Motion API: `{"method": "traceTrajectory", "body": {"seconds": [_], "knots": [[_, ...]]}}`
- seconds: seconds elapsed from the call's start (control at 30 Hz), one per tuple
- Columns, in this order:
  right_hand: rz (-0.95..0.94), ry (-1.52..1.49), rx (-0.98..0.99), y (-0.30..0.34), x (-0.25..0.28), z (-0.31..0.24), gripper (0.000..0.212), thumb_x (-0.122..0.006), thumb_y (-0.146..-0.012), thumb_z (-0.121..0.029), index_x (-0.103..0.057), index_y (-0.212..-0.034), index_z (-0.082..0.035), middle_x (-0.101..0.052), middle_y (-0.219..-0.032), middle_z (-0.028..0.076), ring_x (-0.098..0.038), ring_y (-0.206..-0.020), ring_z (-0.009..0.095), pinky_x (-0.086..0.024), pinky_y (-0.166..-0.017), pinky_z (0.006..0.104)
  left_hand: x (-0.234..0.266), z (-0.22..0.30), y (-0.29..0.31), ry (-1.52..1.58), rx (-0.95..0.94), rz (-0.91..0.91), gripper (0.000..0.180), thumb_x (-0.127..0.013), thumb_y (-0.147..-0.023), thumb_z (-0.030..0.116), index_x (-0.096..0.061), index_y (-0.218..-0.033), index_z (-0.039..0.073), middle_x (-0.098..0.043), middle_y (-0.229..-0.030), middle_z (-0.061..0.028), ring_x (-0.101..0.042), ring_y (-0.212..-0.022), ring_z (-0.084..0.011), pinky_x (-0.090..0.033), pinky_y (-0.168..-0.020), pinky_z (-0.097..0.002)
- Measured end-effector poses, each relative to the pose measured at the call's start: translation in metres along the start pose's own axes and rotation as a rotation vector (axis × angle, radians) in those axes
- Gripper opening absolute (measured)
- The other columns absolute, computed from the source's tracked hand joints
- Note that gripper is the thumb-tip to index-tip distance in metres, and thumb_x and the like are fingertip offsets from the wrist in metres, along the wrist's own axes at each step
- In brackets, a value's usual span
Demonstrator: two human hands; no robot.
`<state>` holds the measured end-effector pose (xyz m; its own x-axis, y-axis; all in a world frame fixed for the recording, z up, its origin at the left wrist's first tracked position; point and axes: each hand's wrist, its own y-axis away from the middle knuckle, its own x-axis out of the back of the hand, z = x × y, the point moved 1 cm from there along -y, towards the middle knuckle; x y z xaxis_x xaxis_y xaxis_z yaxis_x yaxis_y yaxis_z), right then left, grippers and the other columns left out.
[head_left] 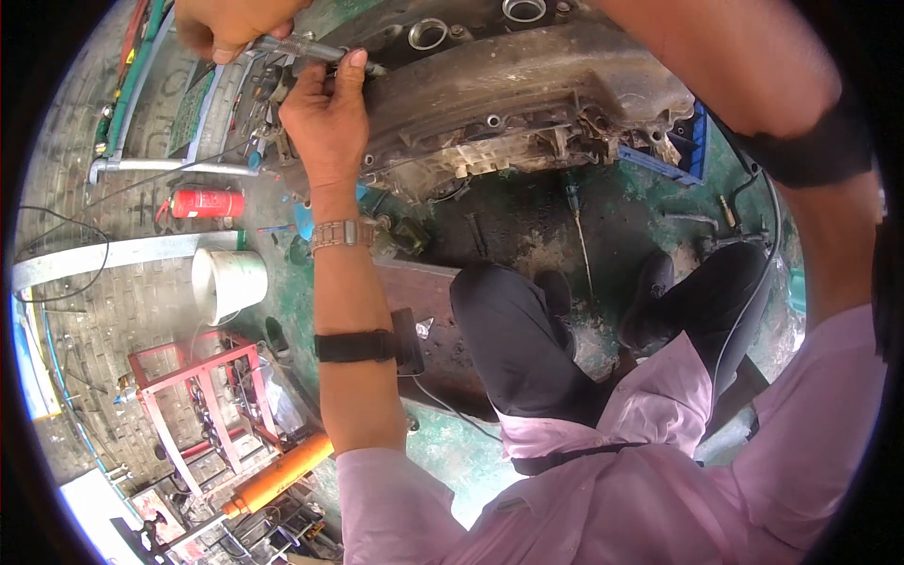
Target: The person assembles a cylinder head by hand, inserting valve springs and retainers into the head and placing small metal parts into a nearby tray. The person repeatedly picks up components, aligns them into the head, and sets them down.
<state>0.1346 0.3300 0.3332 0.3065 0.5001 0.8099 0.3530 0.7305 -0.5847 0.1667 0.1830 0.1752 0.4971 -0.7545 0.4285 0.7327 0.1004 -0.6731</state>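
A silvery, rod-shaped metal tool [306, 45] lies across the upper left, with a ribbed part along it. My right hand [231, 24] grips its left end, partly cut off by the top edge of the view. My left hand [327, 118] is closed around the tool's other end, thumb pressed up against it; I cannot make out the tip. Just right of my left hand is a large, grimy engine [508, 89], with a brown cover and round metal-rimmed openings along its top. My left wrist wears a metal watch [341, 234].
Beside the engine stands a blue crate [692, 146]. To the left are a red fire extinguisher [207, 203], a white bucket [229, 285] and a red metal frame [200, 367]. An orange cylinder [280, 474] sits lower left. A long thin tool [579, 226] lies on the stained floor.
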Motion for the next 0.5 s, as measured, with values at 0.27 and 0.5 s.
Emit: {"method": "traceTrajectory", "body": {"seconds": [0.27,0.5], "knots": [[0.022,-0.032,-0.039,-0.0001,-0.0058,-0.0013,0.025,-0.069,-0.085,-0.024,-0.076,-0.086,0.0,-0.073,-0.087,0.018,-0.072,-0.086,0.031,-0.057,-0.077,0.0443,-0.0019,0.0024,0.0002,0.073,0.071,0.026,0.039,-0.083,-0.086,0.03,-0.067,-0.084,-0.006,-0.059,-0.063,-0.002,-0.048,-0.059,-0.0071,-0.042,-0.055,-0.024],[0.038,-0.03,-0.13,-0.0005,-0.0095,-0.0007,0.026,-0.071,-0.084,-0.026,-0.076,-0.085,-0.001,-0.074,-0.086,0.017,-0.072,-0.086,0.031,-0.057,-0.077,0.0438,-0.0045,0.0093,0.0018,-0.102,-0.012,0.073,0.04,-0.084,-0.085,0.029,-0.066,-0.079,-0.006,-0.06,-0.061,-0.0049,-0.048,-0.057,-0.0083,-0.043,-0.054,-0.0254]]}}
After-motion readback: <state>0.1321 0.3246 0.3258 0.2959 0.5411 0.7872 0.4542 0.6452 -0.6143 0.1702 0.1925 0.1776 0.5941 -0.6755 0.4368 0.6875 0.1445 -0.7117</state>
